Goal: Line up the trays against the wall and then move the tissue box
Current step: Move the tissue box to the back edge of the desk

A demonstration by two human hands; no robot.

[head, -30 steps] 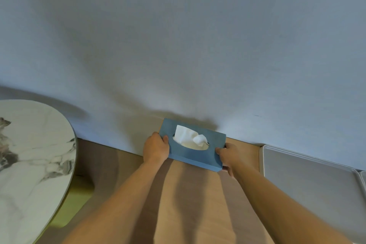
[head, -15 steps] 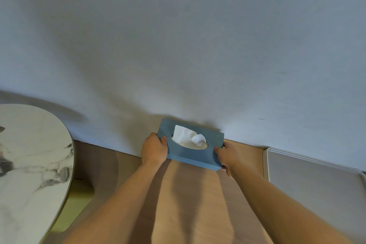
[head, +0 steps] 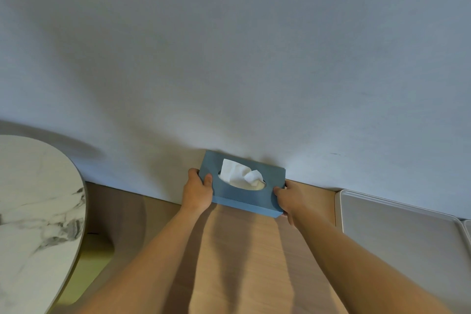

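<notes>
A pale wall [head: 254, 58] backs a wooden surface [head: 242, 262], with a grey tray [head: 397, 234] lying along the wall at right. The blue tissue box [head: 244, 195] sits against the wall — left hand [head: 197, 192] and right hand [head: 290, 200] grip its two ends, fingers curled around them.

Blue tissue box [head: 243, 192], marbled tabletop [head: 33, 201]

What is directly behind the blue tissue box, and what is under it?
Behind the tissue box stands the plain wall; any gap between them is hidden. Under it lies the wooden surface. The left hand and right hand hold its ends.
</notes>
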